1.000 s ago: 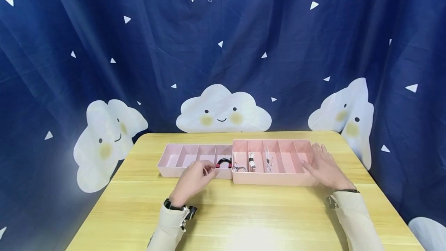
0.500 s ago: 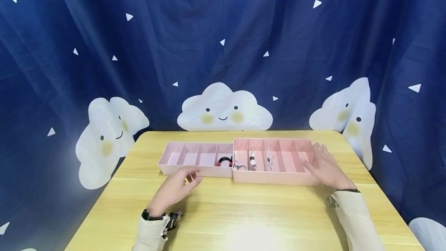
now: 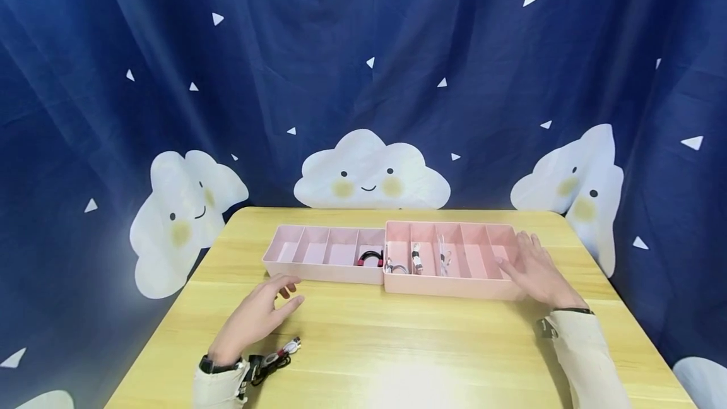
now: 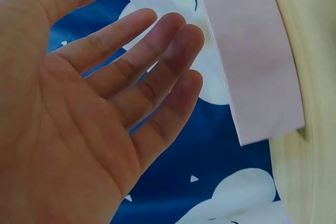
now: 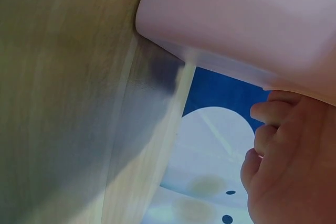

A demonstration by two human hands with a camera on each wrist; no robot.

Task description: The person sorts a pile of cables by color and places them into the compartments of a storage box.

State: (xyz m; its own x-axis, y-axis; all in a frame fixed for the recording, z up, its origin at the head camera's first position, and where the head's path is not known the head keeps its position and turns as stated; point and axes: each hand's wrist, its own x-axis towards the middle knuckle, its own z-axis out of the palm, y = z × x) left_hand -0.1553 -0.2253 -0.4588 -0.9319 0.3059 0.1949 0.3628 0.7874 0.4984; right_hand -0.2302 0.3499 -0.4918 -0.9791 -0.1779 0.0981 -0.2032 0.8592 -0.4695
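Note:
My left hand (image 3: 255,311) hovers over the table's left side, fingers apart and loosely bent. The left wrist view shows its bare palm (image 4: 89,124), with the lilac divided box (image 3: 324,272) beyond the fingertips. Below that hand lies a bundle of cables (image 3: 278,356) with black cord and white and red plugs, partly hidden by the wrist. At the right end of the pink divided box (image 3: 454,287), my right hand (image 3: 539,273) rests against the wall, thumb at the rim. A black cable loop (image 3: 371,254) with red ends sits in the lilac box's rightmost compartment.
The two boxes stand end to end near the table's back edge. Inside the pink one are a grey coiled cable (image 3: 400,269), a white tied cable (image 3: 417,259) and a thin white cable (image 3: 445,260). A dark blue curtain (image 3: 363,81) hangs behind the wooden table (image 3: 363,327).
My left hand has drawn away from the black cable loop, moving left and toward me. More of the cable bundle shows beside its wrist. The right hand stays at the pink box.

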